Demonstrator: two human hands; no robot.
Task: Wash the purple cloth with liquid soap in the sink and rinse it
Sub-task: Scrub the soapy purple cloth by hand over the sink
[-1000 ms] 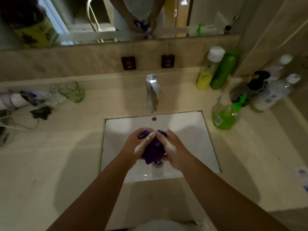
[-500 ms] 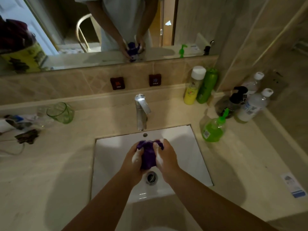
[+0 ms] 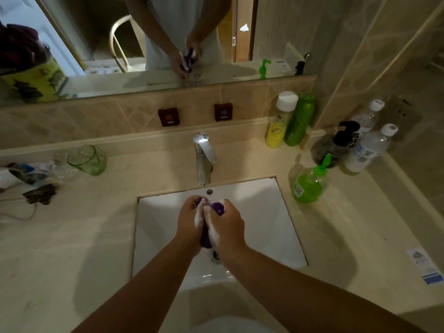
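The purple cloth [image 3: 218, 207] is bunched up between both hands over the white sink [image 3: 264, 219]. My left hand [image 3: 189, 219] grips its left side and my right hand [image 3: 227, 224] grips its right side, knuckles pressed together. White soap foam coats the fingers where the hands meet. A fold of cloth hangs below the palms, just above the drain, which is mostly hidden. The chrome tap [image 3: 203, 157] stands behind the basin with no water visible. A green liquid soap pump bottle [image 3: 310, 182] sits on the counter right of the sink.
On the right counter stand a yellow bottle [image 3: 280, 121], a green bottle [image 3: 299, 121], a dark pump bottle [image 3: 336, 145] and two clear bottles [image 3: 367, 150]. A green glass [image 3: 89, 159] and small clutter lie at the left. A mirror runs along the back wall.
The hands have pressed closer together around the cloth, covering more of it, and the view has tilted up, so hands and sink sit lower in frame.
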